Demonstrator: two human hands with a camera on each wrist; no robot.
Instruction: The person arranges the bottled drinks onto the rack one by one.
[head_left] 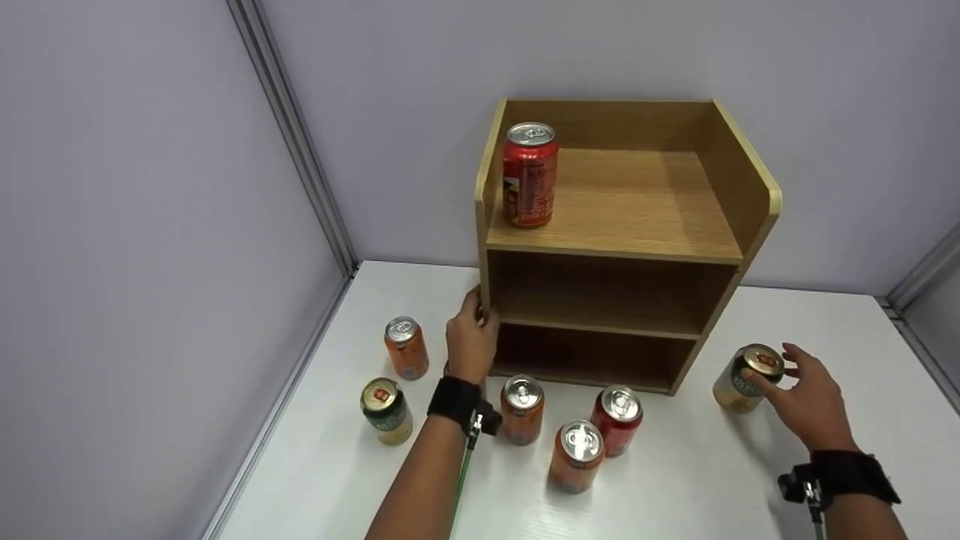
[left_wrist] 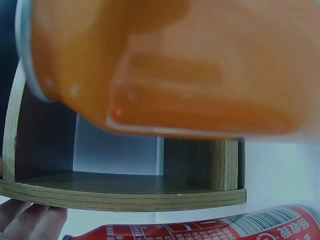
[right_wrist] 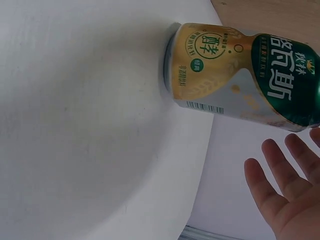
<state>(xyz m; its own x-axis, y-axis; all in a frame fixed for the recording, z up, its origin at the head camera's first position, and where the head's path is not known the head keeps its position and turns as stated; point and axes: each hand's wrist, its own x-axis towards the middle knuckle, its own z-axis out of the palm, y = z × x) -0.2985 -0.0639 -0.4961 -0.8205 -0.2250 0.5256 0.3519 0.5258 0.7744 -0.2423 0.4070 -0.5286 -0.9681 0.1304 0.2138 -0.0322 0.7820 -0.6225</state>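
Observation:
My left hand (head_left: 472, 337) grips the left side panel of a small wooden shelf (head_left: 637, 199); in the left wrist view its fingers (left_wrist: 45, 222) lie along the panel's outer face. On the right, my right hand (head_left: 814, 397) is around a green and gold drink can (head_left: 739, 390), which stands upright on the table. The thumb overlaps the can's front. In the right wrist view the other fingers (right_wrist: 277, 172) are spread and mostly apart from the can. A red can (head_left: 529, 187) stands at the left of the shelf's top level.
Before the shelf stand orange cans (head_left: 523, 420) (head_left: 576, 465) and a red can (head_left: 617, 429). Left of my left arm are an orange can (head_left: 409, 352) and a green and gold can (head_left: 390, 416). A red bottle (left_wrist: 200, 227) shows in the left wrist view. Walls close in the white table.

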